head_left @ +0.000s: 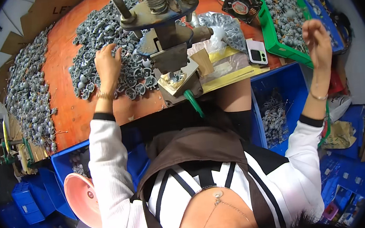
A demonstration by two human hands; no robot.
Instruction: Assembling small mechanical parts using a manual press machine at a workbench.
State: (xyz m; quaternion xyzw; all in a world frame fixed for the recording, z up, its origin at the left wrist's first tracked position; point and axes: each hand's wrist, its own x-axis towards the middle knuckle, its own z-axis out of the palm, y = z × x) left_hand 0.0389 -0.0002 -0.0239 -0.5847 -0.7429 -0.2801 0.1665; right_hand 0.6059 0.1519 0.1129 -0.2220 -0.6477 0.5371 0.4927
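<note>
My left hand (pixel 108 67) hangs over a heap of small grey plastic parts (pixel 91 40) on the orange table. Its thumb stands apart from the bent fingers, and nothing shows between them. Out to the right, my right hand (pixel 318 43) is raised beside the green basket (pixel 292 51), its fingers loosely bent and nothing visible in them. Between my hands stands a metal press (pixel 160 18) with a dark block (pixel 170 58) above its fixture (pixel 174 82). A small grey piece sits in that fixture. A green handle (pixel 194 103) sticks out below it.
Wired grey parts (pixel 26 93) cover the table's left end. A phone (pixel 257 52), a plastic bag of grey parts (pixel 229 31) and a small fan (pixel 241 5) lie right of the press. Below are a blue bin (pixel 290 85) and a pink basin (pixel 79 199).
</note>
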